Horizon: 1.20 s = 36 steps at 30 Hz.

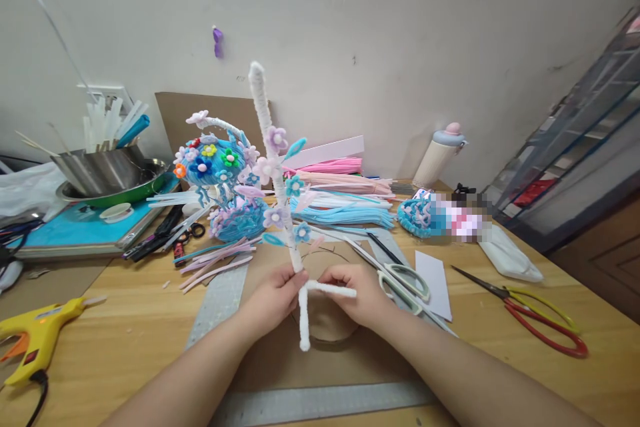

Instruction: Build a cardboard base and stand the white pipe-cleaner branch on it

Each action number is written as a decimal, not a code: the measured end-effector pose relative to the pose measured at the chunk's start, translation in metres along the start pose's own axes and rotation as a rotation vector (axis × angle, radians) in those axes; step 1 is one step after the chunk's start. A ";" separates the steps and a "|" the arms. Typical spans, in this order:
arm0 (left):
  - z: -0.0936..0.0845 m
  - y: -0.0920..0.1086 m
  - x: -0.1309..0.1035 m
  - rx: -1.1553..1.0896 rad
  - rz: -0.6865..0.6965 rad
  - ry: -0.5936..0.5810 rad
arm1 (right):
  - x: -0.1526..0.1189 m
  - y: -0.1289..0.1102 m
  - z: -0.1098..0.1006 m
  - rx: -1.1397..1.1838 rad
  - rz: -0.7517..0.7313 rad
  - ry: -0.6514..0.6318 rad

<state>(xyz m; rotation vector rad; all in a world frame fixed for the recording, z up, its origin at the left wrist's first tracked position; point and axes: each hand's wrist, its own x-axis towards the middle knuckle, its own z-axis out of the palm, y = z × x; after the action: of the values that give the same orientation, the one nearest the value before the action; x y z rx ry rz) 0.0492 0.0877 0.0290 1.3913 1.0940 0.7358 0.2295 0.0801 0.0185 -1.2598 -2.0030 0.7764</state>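
Observation:
Upright above the cardboard sheet rises a white pipe-cleaner stem, dotted with lilac, pink and blue fuzzy flowers and a few leaves. My left hand is closed around its lower part, thumb in front. Near the foot the stem splits into a downward leg and a short branch pointing right. My right hand is closed at that branch, its fingers partly hidden behind it. Behind the stem, on the left, stands a blue pipe-cleaner jellyfish shape covered in colourful flowers, over a blue and pink base.
A yellow glue gun lies at left. Red-and-yellow scissors and pale-green-handled scissors are on the right. Bundles of pipe cleaners lie along the wall. A steel bowl holds glue sticks; a bottle stands behind.

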 end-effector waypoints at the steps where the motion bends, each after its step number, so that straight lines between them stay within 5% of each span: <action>1: 0.001 -0.001 0.001 -0.008 0.000 0.033 | -0.002 -0.002 0.002 -0.027 -0.017 0.014; 9: -0.004 -0.010 0.005 0.145 0.088 0.229 | -0.019 -0.020 0.011 -0.387 -0.291 0.044; 16: -0.006 -0.006 0.000 0.364 0.153 0.168 | -0.023 -0.030 0.004 -0.581 -0.408 0.127; 19: -0.004 -0.002 -0.002 0.352 0.155 0.055 | -0.018 -0.026 -0.004 -0.407 -0.315 0.109; 25: 0.000 0.001 -0.006 0.184 0.098 -0.122 | 0.002 -0.007 -0.013 0.338 0.178 -0.028; 28: 0.001 0.002 -0.008 0.114 0.065 -0.181 | 0.007 0.000 -0.012 0.471 0.229 -0.137; 36: 0.005 0.001 -0.005 -0.031 0.021 -0.034 | 0.007 -0.002 -0.004 0.521 0.274 -0.126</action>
<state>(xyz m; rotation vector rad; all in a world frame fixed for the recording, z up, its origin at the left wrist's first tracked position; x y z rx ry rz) 0.0520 0.0814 0.0305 1.3860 1.0391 0.7384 0.2294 0.0869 0.0239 -1.1970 -1.5785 1.4321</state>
